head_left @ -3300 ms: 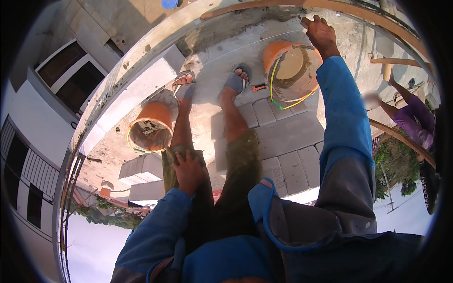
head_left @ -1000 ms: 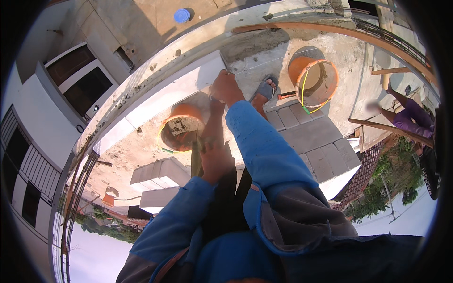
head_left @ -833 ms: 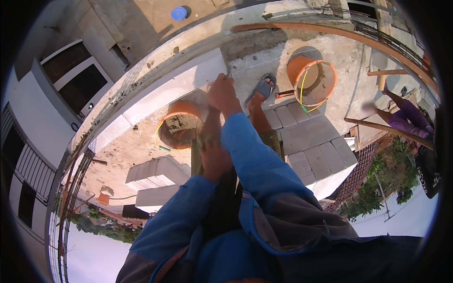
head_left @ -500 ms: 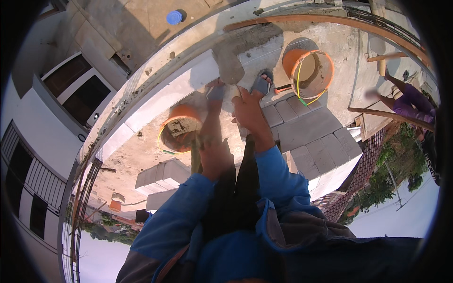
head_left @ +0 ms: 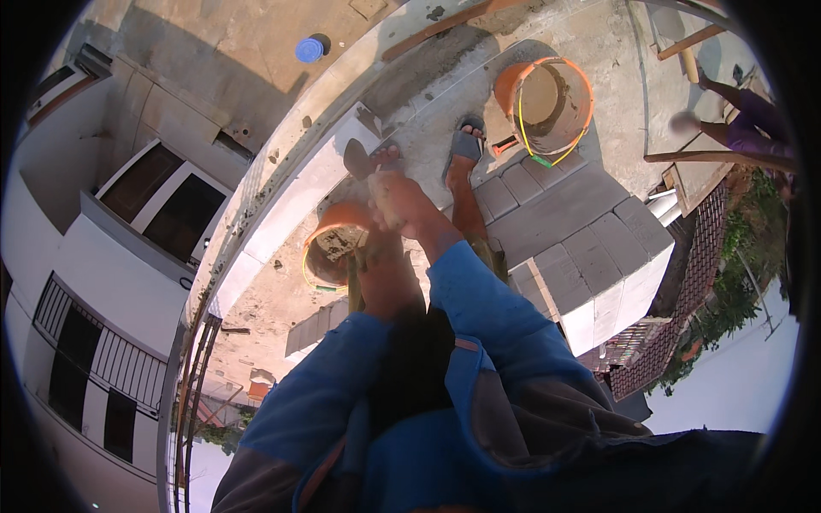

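Observation:
My right hand [head_left: 405, 207] is closed around the handle of a trowel, slightly blurred. The trowel's blade [head_left: 356, 159] points away from me, by the end of a row of white blocks [head_left: 312, 162] and beside my left foot. My left hand [head_left: 389, 286] is low over my left leg, nearest the left orange bucket [head_left: 336, 241]; its fingers blend into the leg and cannot be made out. That bucket has grey mortar in it and a yellow handle.
Another orange bucket [head_left: 547, 107] with grey mix stands ahead right, an orange-handled tool [head_left: 505, 145] beside it. Stacked grey blocks [head_left: 569, 224] are at my right. A ledge curves past the white blocks. Another person's legs [head_left: 740, 124] show far right, near a wooden plank [head_left: 714, 157].
My right hand has swung the trowel leftward and back, from the wet strip between my feet to beside the white blocks. My left hand stays low. The whole view has shifted slightly.

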`<state>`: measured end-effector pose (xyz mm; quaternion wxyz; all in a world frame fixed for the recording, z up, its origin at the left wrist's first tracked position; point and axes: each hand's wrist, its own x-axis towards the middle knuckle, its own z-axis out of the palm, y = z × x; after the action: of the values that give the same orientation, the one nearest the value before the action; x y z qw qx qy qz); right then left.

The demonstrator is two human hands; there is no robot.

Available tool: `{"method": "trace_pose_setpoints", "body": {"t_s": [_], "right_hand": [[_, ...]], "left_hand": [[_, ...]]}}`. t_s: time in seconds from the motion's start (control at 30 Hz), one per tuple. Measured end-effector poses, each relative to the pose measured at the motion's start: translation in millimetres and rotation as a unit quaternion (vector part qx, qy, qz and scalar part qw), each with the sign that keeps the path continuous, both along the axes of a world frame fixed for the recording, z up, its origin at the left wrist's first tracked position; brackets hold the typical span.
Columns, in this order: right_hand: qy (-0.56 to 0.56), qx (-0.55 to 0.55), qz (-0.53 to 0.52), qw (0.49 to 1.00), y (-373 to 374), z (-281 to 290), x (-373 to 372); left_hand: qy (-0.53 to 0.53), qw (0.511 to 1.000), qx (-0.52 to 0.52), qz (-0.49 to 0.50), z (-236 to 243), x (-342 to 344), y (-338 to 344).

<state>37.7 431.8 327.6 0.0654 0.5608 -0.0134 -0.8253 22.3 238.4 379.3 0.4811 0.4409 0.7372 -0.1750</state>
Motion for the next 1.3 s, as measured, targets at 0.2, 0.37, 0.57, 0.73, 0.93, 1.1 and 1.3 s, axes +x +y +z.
{"method": "trace_pose_setpoints", "body": {"t_s": [0.2,0.37,0.57,0.73,0.93,1.1,1.3], "right_hand": [[-0.173,0.493,0.404,0.751,-25,-9,20],[-0.207,0.538,0.502,0.644,-20,-71,-20],[-0.143,0.498,0.407,0.752,-82,-5,-19],[-0.215,0.476,0.264,0.811,-96,56,98],[-0.409,0.454,0.252,0.75,7,73,242],[-0.444,0.467,0.263,0.718,126,-30,316],[-0.44,0.509,0.201,0.712,211,-91,373]], "left_hand": [[-0.01,0.999,0.044,-0.023,-3,-4,5],[-0.058,0.995,0.072,-0.037,2,-4,12],[-0.042,0.993,0.048,-0.096,-57,-33,-84],[-0.035,0.992,0.0,-0.124,12,-23,37],[-0.033,0.986,-0.01,-0.161,13,-26,40],[-0.04,0.98,-0.102,-0.168,19,-9,60],[-0.036,0.979,-0.016,-0.202,10,12,66]]}}
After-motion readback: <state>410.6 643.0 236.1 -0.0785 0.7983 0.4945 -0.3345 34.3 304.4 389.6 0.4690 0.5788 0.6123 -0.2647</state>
